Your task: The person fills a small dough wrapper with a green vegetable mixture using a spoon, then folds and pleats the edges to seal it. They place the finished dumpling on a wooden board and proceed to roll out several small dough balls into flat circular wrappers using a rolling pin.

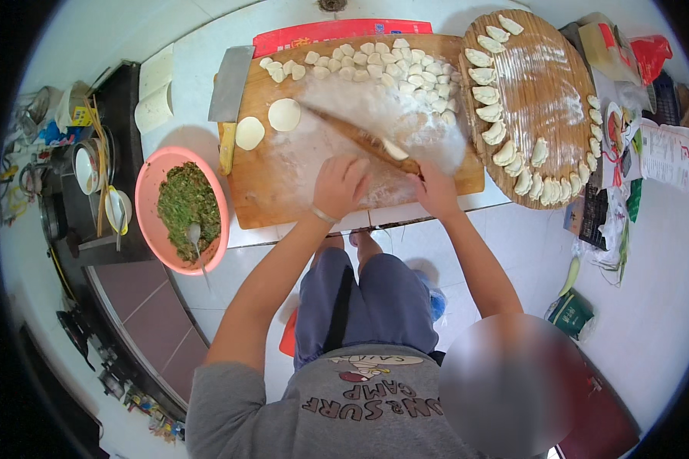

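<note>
On the floured wooden board lies a slim rolling pin, slanting from upper left to lower right. My right hand is closed around the pin's near right end. A small white piece of dough is against the pin, just beyond that hand. My left hand is over the near part of the board, fingers bent and slightly apart, with nothing visible in them. Two round dough wrappers, one beside the pin's far tip and another nearer the knife, lie flat. Many small dough pieces cover the board's far side.
A cleaver rests on the board's left edge. Left of it stands a pink bowl of green filling with a spoon. On the right, a round wooden board carries folded dumplings around its rim. Bags lie farther right.
</note>
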The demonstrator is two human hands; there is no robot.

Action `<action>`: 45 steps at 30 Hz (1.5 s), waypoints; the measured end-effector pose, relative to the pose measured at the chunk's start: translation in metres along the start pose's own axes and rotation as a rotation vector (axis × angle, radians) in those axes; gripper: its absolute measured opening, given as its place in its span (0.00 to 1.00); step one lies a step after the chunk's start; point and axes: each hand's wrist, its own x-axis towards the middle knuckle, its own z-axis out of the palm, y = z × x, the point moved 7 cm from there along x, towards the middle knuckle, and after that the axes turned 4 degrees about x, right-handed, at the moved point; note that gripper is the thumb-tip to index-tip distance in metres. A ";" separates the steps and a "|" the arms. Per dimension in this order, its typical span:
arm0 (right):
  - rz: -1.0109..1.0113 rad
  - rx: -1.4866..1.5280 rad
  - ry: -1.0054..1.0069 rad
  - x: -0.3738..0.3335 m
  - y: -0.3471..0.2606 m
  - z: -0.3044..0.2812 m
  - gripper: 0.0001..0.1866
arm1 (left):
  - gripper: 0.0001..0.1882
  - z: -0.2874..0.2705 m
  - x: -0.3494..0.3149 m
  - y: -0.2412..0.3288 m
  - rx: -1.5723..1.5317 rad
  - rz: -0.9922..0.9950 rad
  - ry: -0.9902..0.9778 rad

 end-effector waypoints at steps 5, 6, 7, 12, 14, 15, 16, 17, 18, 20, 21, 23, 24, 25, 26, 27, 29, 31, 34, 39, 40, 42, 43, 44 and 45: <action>0.335 0.944 -0.099 -0.003 0.028 0.012 0.19 | 0.23 0.056 0.011 -0.037 -0.672 -0.649 0.116; 0.403 1.059 -0.162 -0.004 0.019 0.013 0.21 | 0.24 0.063 0.013 -0.038 -0.681 -0.651 0.127; 0.471 1.173 -0.227 -0.007 0.009 0.012 0.22 | 0.24 0.069 0.016 -0.041 -0.689 -0.653 0.139; 0.552 1.546 -0.503 -0.017 -0.018 0.021 0.27 | 0.23 0.098 0.034 -0.058 -1.100 -0.741 0.107; 0.561 1.639 -0.569 -0.021 -0.027 0.022 0.28 | 0.21 0.106 0.032 -0.063 -1.138 -0.742 0.031; 0.560 1.647 -0.526 -0.023 -0.024 0.017 0.28 | 0.20 0.096 0.039 -0.050 -0.907 -0.685 -0.017; 0.558 1.654 -0.482 -0.027 -0.022 0.010 0.28 | 0.19 0.087 0.044 -0.035 -0.678 -0.620 -0.063; 0.550 1.660 -0.456 -0.028 -0.023 0.005 0.28 | 0.18 0.076 0.048 -0.025 -0.439 -0.555 -0.094; 0.521 1.658 -0.427 -0.030 -0.023 -0.001 0.28 | 0.17 0.078 0.052 -0.021 -0.323 -0.457 -0.092; 0.465 1.648 -0.364 -0.032 -0.019 -0.014 0.27 | 0.17 0.084 0.063 -0.009 -0.099 -0.257 -0.089; 0.466 1.640 -0.332 -0.034 -0.017 -0.019 0.27 | 0.16 0.087 0.066 -0.001 -0.078 -0.214 -0.072; 0.451 1.598 -0.287 -0.038 -0.018 -0.025 0.27 | 0.16 0.095 0.072 0.003 -0.003 -0.288 -0.090; 0.443 1.578 -0.264 -0.039 -0.018 -0.028 0.27 | 0.16 0.098 0.075 0.005 0.036 -0.324 -0.099; 0.439 1.598 -0.267 -0.041 -0.016 -0.028 0.27 | 0.15 0.104 0.077 0.005 0.026 -0.424 -0.133; 0.433 1.622 -0.269 -0.044 -0.013 -0.025 0.26 | 0.14 0.111 0.078 0.003 0.019 -0.522 -0.170; 0.428 1.645 -0.272 -0.046 -0.011 -0.023 0.26 | 0.14 0.114 0.076 0.000 0.012 -0.621 -0.206; 0.486 1.634 -0.254 -0.051 -0.005 -0.015 0.26 | 0.11 0.121 0.073 -0.003 -0.107 -0.659 -0.301; 0.516 1.604 -0.245 -0.052 -0.004 -0.008 0.26 | 0.09 0.117 0.066 -0.009 -0.178 -0.695 -0.309; 0.513 1.461 -0.238 -0.049 -0.001 -0.003 0.25 | 0.09 0.086 0.040 -0.023 -0.199 -0.772 -0.186; 0.106 0.367 0.070 -0.022 0.007 -0.014 0.18 | 0.12 0.021 -0.011 -0.049 -0.170 -0.956 -0.288; 0.015 0.216 0.086 -0.017 0.003 -0.015 0.18 | 0.14 0.009 -0.020 -0.055 -0.093 -0.877 -0.189; -0.172 -0.083 0.115 -0.007 -0.012 -0.015 0.18 | 0.19 -0.014 -0.039 -0.067 0.064 -0.717 0.006; -0.170 -0.157 0.028 -0.002 -0.014 -0.007 0.19 | 0.22 -0.021 -0.041 -0.066 0.159 -0.579 0.047; -0.171 -0.235 -0.059 0.003 -0.018 -0.002 0.20 | 0.24 -0.029 -0.041 -0.062 0.250 -0.440 0.091; -0.172 -0.314 -0.146 0.008 -0.020 0.005 0.21 | 0.27 -0.033 -0.041 -0.055 0.341 -0.300 0.133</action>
